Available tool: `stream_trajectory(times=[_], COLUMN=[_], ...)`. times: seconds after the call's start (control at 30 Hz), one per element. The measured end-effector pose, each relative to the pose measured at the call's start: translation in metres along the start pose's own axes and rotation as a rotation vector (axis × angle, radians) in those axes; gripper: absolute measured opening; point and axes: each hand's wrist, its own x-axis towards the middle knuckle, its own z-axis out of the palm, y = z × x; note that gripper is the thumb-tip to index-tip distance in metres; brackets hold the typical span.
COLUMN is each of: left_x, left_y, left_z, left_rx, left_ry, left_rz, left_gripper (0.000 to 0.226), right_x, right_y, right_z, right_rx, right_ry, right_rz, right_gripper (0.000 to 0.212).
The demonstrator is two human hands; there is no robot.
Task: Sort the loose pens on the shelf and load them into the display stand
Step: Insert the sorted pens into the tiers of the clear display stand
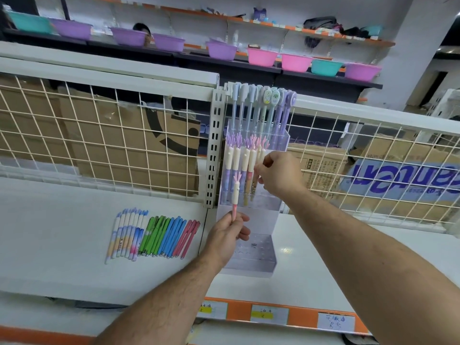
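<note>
Pen (235, 195) w/ pink barrel, cream cap & pink antler-like top stands upright, pinched at its lower end by my left hand (227, 239), just in front of clear stand (249, 260). Right hand (276, 173) pinches another pen (260, 151) in stand's mid tier. Stand sits on white shelf (62, 232), wire grid (99, 135) behind, cardboard boxes (149, 150) past it. Loose pens (151, 236) lie left of stand: 3 pink, rest too packed to count. 9 basins (221, 49) on far shelf.
</note>
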Motion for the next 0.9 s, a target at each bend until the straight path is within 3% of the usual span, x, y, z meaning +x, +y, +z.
stream_trajectory(times=[0.33, 0.47, 0.57, 0.73, 0.9], left_x=[0.003, 0.004, 0.004, 0.005, 0.004], left_y=[-0.004, -0.005, -0.004, 0.003, 0.0], left_z=[0.0, 0.0, 0.001, 0.004, -0.005], left_rx=[-0.028, -0.047, -0.004, 0.183, 0.478], left_ry=[-0.001, -0.022, -0.043, -0.069, -0.077], left_rz=[0.008, 0.028, 0.045, 0.04, 0.099], left_gripper=[0.025, 0.025, 0.024, 0.01, 0.031], right_x=[-0.025, -0.052, -0.06, -0.06, -0.05], right_y=[0.014, 0.017, 0.021, 0.021, 0.01], right_z=[0.005, 0.014, 0.023, 0.019, -0.017], right_rx=[-0.03, 0.146, 0.09, 0.043, 0.171], right_ry=[-0.017, -0.252, -0.291, -0.248, -0.153], right_rz=[0.05, -0.008, -0.098, -0.133, -0.088], right_gripper=[0.018, 0.01, 0.007, 0.018, 0.021])
